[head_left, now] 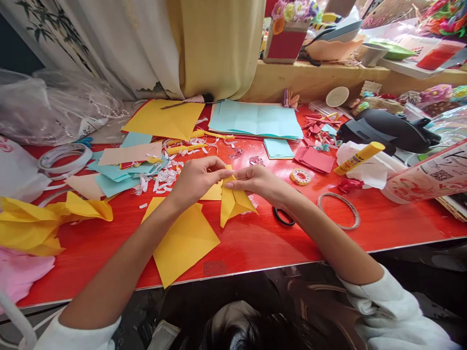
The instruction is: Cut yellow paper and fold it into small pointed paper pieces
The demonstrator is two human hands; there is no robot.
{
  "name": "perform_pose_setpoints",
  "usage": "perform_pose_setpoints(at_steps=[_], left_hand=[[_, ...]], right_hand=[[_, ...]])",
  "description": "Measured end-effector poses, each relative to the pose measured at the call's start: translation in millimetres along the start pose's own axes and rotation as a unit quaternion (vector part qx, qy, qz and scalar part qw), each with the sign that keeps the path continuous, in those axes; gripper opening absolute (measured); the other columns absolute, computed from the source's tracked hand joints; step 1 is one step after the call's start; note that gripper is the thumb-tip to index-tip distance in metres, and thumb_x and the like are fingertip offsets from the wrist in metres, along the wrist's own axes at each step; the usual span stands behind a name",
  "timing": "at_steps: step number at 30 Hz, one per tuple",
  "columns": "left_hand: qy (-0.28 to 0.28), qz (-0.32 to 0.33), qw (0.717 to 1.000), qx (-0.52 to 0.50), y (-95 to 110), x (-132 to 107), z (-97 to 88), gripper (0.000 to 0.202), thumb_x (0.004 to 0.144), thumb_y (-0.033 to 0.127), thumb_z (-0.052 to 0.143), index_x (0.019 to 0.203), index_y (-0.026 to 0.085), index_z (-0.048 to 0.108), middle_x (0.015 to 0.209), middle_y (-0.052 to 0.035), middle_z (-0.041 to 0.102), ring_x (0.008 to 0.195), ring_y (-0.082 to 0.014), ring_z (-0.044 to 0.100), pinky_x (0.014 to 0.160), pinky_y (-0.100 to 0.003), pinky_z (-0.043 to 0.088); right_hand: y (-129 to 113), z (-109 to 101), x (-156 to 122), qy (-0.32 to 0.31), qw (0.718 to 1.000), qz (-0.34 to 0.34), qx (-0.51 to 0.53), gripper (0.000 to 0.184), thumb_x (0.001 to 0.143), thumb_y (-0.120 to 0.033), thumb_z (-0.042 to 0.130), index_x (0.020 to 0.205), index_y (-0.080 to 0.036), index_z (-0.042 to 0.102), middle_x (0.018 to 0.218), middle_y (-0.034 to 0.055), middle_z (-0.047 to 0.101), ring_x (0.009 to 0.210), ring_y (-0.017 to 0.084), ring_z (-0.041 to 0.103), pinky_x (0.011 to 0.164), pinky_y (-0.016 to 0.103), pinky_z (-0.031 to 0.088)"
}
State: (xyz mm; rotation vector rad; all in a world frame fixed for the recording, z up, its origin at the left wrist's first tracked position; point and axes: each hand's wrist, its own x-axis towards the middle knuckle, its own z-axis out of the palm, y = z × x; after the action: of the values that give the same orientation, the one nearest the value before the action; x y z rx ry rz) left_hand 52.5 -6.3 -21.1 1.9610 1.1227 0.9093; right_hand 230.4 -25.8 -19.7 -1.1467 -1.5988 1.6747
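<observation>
A folded piece of yellow paper [233, 203] hangs between my two hands, its pointed flaps spreading toward me. My left hand [200, 179] pinches its upper end between thumb and fingers. From the other side, my right hand [255, 182] grips the same folded paper near the top, the thumb lying across it. Flat yellow paper sheets [186, 243] rest on the table below my left forearm. A pair of scissors, of which a black handle [283, 217] shows, lies partly hidden under my right forearm.
The red table [255, 248] carries blue paper [255, 119], a yellow sheet [164, 119], red squares [314, 159], white scraps [168, 177] and tape rolls [65, 159]. A glue stick [359, 158] leans at right near a black case [390, 130]. Crumpled yellow paper [32, 226] lies left.
</observation>
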Motion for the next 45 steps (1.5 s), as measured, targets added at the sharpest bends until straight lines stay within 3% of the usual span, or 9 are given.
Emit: perform_pose_setpoints(at_steps=[8,12,15,17,20,23,26,31,45], left_hand=[[0.05,-0.003,0.999,0.018,1.9,0.3,0.5,0.024,0.074,0.038,0.064,0.066,0.016,0.062,0.062,0.0007,0.058,0.058,-0.0111,0.049,0.054,-0.024,0.037],[0.052,0.003,0.999,0.005,2.1,1.3,-2.2,0.024,0.075,0.039,0.063,0.066,0.016,0.061,0.062,0.0005,0.058,0.059,-0.0114,0.049,0.054,-0.024,0.038],[0.034,0.012,0.999,-0.001,2.1,1.5,-3.7,0.023,0.077,0.037,0.061,0.069,0.016,0.059,0.065,0.0005,0.057,0.061,-0.0113,0.049,0.056,-0.023,0.038],[0.029,0.023,0.999,0.008,1.9,1.2,-4.1,0.022,0.079,0.036,0.06,0.07,0.016,0.058,0.068,0.0008,0.057,0.063,-0.0109,0.048,0.058,-0.023,0.037],[0.015,0.016,1.0,0.004,1.7,0.7,-4.7,0.022,0.08,0.037,0.06,0.074,0.016,0.058,0.071,0.0012,0.057,0.065,-0.0104,0.048,0.06,-0.023,0.037],[-0.041,-0.012,0.998,-0.051,2.0,1.1,-7.5,0.021,0.079,0.037,0.06,0.078,0.016,0.06,0.074,0.0015,0.057,0.066,-0.0098,0.049,0.061,-0.022,0.039],[-0.082,-0.034,0.993,-0.08,2.9,2.5,-10.7,0.02,0.077,0.035,0.063,0.073,0.016,0.06,0.069,0.0018,0.055,0.064,-0.0095,0.049,0.06,-0.022,0.039],[-0.053,-0.043,0.994,-0.08,4.3,3.1,-9.0,0.025,0.075,0.037,0.065,0.068,0.015,0.057,0.066,0.0018,0.053,0.062,-0.0094,0.047,0.059,-0.023,0.038],[-0.068,-0.064,0.993,-0.075,4.2,1.1,-2.0,0.03,0.075,0.043,0.064,0.069,0.016,0.053,0.065,0.0031,0.048,0.058,-0.0084,0.042,0.053,-0.023,0.033]], right_hand=[[4.2,1.4,1.8,-0.072,0.992,-0.02,0.098,0.01,0.073,-0.019,0.067,0.078,-0.014,0.06,0.078,0.001,0.062,0.069,0.01,0.057,0.068,0.025,0.046],[6.2,-4.6,2.3,-0.14,0.983,-0.035,0.117,0.019,0.074,-0.011,0.063,0.092,-0.015,0.062,0.085,0.0014,0.063,0.079,0.012,0.059,0.082,0.029,0.045],[3.4,-8.0,0.4,-0.175,0.982,-0.024,0.071,0.024,0.073,-0.013,0.066,0.096,-0.015,0.062,0.085,0.0006,0.061,0.078,0.011,0.056,0.075,0.025,0.044],[0.9,-7.7,-1.4,-0.164,0.986,-0.006,0.032,0.019,0.073,-0.02,0.069,0.09,-0.014,0.062,0.08,0.0006,0.059,0.072,0.01,0.053,0.066,0.023,0.042],[-0.3,-4.6,-2.4,-0.083,0.996,0.005,0.023,0.021,0.079,-0.033,0.063,0.081,-0.013,0.061,0.07,-0.0006,0.052,0.06,0.008,0.044,0.053,0.022,0.034],[1.4,-3.2,-1.2,-0.039,0.998,-0.009,0.038,0.024,0.081,-0.037,0.06,0.082,-0.013,0.061,0.066,-0.002,0.048,0.054,0.006,0.039,0.049,0.022,0.027],[2.0,-4.7,-0.4,-0.062,0.998,-0.01,0.03,0.024,0.078,-0.036,0.064,0.079,-0.013,0.06,0.067,-0.0018,0.049,0.055,0.006,0.04,0.05,0.022,0.027],[0.7,-5.7,-1.1,-0.074,0.996,0.033,-0.03,0.028,0.075,-0.039,0.066,0.073,-0.012,0.061,0.064,-0.0009,0.051,0.054,0.007,0.041,0.048,0.023,0.027],[3.4,-0.4,0.2,-0.072,0.996,0.038,0.025,0.029,0.072,-0.041,0.069,0.07,-0.014,0.06,0.062,-0.0008,0.055,0.051,0.007,0.044,0.047,0.023,0.03]])
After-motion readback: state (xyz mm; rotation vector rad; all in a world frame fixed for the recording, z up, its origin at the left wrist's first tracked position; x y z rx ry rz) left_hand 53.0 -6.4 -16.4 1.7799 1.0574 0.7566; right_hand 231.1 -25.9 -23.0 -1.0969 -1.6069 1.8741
